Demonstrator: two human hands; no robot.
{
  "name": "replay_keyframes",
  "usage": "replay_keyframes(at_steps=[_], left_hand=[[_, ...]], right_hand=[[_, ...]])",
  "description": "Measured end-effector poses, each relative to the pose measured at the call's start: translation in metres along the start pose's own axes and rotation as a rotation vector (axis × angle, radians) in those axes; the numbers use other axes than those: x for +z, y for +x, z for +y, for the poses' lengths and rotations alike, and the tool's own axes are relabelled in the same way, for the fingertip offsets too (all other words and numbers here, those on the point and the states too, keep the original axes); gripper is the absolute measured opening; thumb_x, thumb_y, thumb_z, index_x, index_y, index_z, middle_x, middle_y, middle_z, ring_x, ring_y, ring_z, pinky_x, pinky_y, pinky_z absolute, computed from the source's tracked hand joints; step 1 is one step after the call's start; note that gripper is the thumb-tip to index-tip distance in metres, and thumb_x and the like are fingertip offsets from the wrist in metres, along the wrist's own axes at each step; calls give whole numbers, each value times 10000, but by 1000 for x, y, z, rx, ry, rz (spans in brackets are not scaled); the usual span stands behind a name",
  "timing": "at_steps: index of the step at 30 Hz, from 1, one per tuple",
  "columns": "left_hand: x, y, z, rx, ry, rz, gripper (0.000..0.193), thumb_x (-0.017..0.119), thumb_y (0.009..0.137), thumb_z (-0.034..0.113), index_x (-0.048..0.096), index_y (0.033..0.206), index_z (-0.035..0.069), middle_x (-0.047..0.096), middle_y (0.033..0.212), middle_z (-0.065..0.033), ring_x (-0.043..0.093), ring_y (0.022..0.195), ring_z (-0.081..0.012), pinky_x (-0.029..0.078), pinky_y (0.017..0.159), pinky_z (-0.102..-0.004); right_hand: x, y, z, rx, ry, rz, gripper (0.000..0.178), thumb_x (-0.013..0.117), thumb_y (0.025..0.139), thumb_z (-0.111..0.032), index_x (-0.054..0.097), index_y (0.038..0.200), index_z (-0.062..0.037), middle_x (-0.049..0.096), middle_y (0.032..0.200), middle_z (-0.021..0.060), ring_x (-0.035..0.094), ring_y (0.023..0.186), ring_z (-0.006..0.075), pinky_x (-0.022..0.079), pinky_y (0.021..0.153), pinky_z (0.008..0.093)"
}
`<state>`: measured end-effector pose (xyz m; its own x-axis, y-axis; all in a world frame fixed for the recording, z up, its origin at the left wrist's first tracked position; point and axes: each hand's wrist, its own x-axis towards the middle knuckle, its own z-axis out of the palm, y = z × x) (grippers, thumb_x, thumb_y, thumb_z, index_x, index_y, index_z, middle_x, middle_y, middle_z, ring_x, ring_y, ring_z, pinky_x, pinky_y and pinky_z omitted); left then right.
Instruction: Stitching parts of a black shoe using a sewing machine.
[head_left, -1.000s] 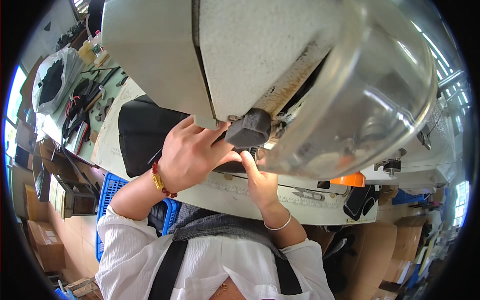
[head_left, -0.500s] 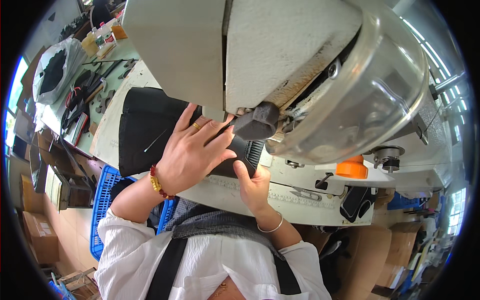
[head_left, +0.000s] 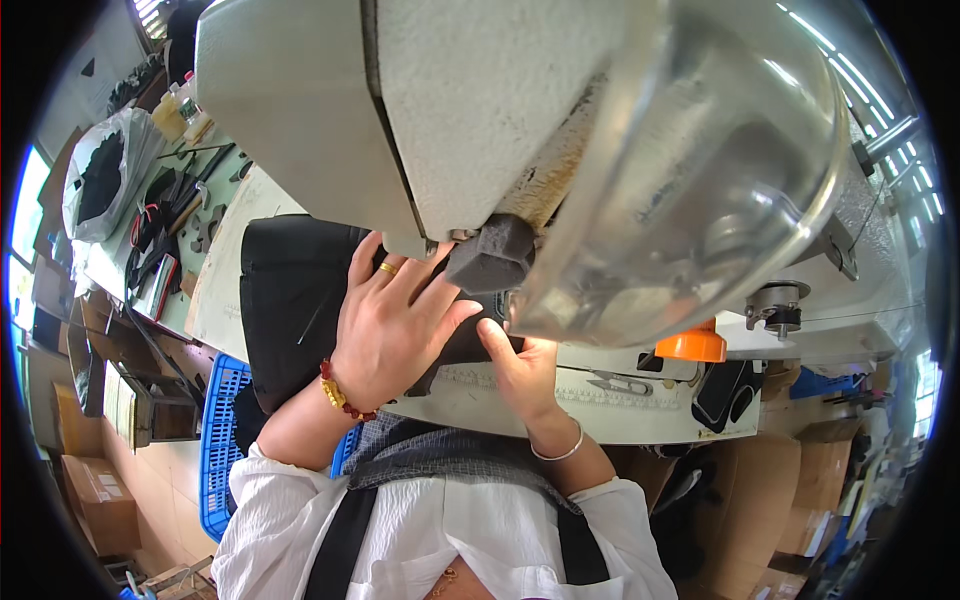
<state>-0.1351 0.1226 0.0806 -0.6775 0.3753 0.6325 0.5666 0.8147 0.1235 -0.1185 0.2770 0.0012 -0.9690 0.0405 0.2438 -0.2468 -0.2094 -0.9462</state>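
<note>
A black, leather-like sheet [head_left: 285, 300] lies on the pale machine bed under the white head [head_left: 480, 110] of a sewing machine. Flat on it is my left hand [head_left: 390, 315], fingers spread, the fingertips reaching in beside the needle area. A small thin tool or loose thread [head_left: 318, 312] rests on the sheet. My right hand [head_left: 525, 380] is at the sheet's right edge with its thumb raised toward it; the other fingers are hidden beneath the clear plastic guard [head_left: 690, 200]. A grey foam block [head_left: 490, 255] hides the stitching point.
Thread snips [head_left: 620, 388] and a black phone-like object [head_left: 722, 395] lie along the near edge, right of a printed ruler strip [head_left: 470, 376]. An orange cap [head_left: 692, 343] and a metal bobbin winder [head_left: 777, 305] stand right. A blue basket [head_left: 220, 440] sits below left.
The view has shifted, so the machine head and guard look larger and further left. Both hands keep nearly the same pose on the black sheet, whose left part is a little lower in view.
</note>
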Motion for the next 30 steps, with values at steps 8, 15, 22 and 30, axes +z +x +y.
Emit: replay_keyframes(at_steps=[8, 15, 22, 30], left_hand=[[1, 2, 8, -45, -2, -8, 224, 718, 767, 248, 617, 835, 60, 620, 1095, -90, 595, 874, -235, 331, 1016, -482], [5, -1, 15, -68, 26, 35, 217, 735, 732, 217, 601, 800, 60, 605, 1124, -106, 586, 935, -254, 347, 990, -465], [4, 1, 4, -6, -21, 40, 219, 744, 705, 197, 597, 807, 71, 605, 1121, -96, 584, 944, -249, 351, 987, -456], [17, -5, 15, -131, -5, 123, 191, 733, 718, 195, 600, 800, 86, 620, 1103, -65, 542, 1042, -233, 286, 1049, -499]], right_hand=[[-2, 2, 1, 59, 108, 18, 56, 595, 905, -26, 629, 878, 10, 582, 802, -24, 493, 700, 39, 390, 599, 196], [-9, 1, 6, 22, 84, -7, 62, 599, 907, -40, 634, 893, 9, 588, 810, -27, 499, 703, 36, 391, 591, 199], [-5, 3, -3, -16, -36, -60, 158, 598, 918, -101, 628, 802, 2, 552, 701, -49, 459, 630, 35, 367, 554, 204], [-7, 5, -1, 14, -33, -36, 143, 599, 919, -120, 641, 860, 4, 563, 723, -45, 468, 640, 42, 378, 568, 208]])
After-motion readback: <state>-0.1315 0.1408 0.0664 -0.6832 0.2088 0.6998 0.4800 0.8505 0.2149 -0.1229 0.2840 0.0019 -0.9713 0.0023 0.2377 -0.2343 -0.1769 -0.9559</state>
